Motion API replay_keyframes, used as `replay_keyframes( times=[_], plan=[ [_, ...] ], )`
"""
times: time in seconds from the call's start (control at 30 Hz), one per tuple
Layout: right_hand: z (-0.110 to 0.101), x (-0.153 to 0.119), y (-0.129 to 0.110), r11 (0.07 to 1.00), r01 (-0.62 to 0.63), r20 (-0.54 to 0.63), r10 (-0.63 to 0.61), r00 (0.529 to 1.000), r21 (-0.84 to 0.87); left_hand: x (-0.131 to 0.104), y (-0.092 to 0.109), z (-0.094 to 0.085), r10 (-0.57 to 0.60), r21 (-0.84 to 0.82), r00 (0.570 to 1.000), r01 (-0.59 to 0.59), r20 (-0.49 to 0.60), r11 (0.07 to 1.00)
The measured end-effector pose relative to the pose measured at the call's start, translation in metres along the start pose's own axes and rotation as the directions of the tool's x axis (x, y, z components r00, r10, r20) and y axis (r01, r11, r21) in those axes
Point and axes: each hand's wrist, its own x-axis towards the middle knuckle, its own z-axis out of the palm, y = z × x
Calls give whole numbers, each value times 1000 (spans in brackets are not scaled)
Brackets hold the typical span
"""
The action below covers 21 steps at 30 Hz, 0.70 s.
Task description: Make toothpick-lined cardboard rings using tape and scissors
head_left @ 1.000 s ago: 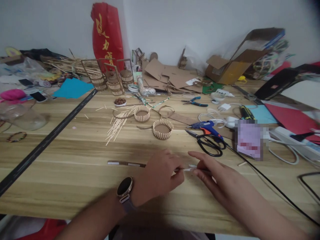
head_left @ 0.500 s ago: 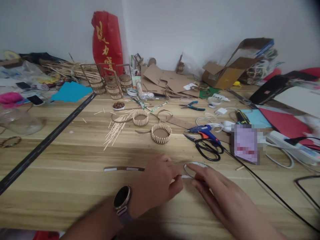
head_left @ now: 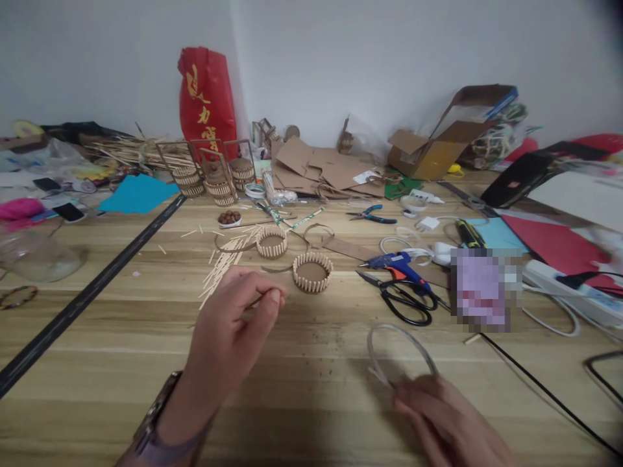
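Observation:
My left hand (head_left: 233,331), with a watch on the wrist, is raised above the table at centre left. Its thumb and fingers are pinched together. A dark sliver shows at the fingers, but what they hold is mostly hidden. My right hand (head_left: 438,415) grips a narrow ring-shaped roll of tape (head_left: 374,347) by its near edge, slightly blurred. Beyond my left hand stand two round trays edged with short wooden pegs, a nearer one (head_left: 312,275) and a farther one (head_left: 271,243). Thin wooden sticks (head_left: 226,259) lie scattered behind my left hand.
Black-handled scissors (head_left: 409,301), a blue glue gun (head_left: 399,264) and pliers (head_left: 374,214) lie to the right. Small stick-built buckets (head_left: 221,191) stand before a red bag (head_left: 207,97). Cardboard pieces (head_left: 331,165) are at the back; a black cable (head_left: 540,386) runs along the right.
My left hand has lifted away to the left, and the brown strip with white patches has gone from the table. My right hand has drawn back toward me with the tape roll.

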Motion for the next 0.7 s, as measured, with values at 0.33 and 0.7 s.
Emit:
replay_keyframes(
  times=[0.33,0.7],
  plan=[
    [31,55,52,997,37,86,-32,996,-63,-17,6,31,382,94,853,-439,356,894],
    [5,59,-8,974,-30,77,13,997,225,-14,16,43,492,-2,703,-573,514,820]
  ],
)
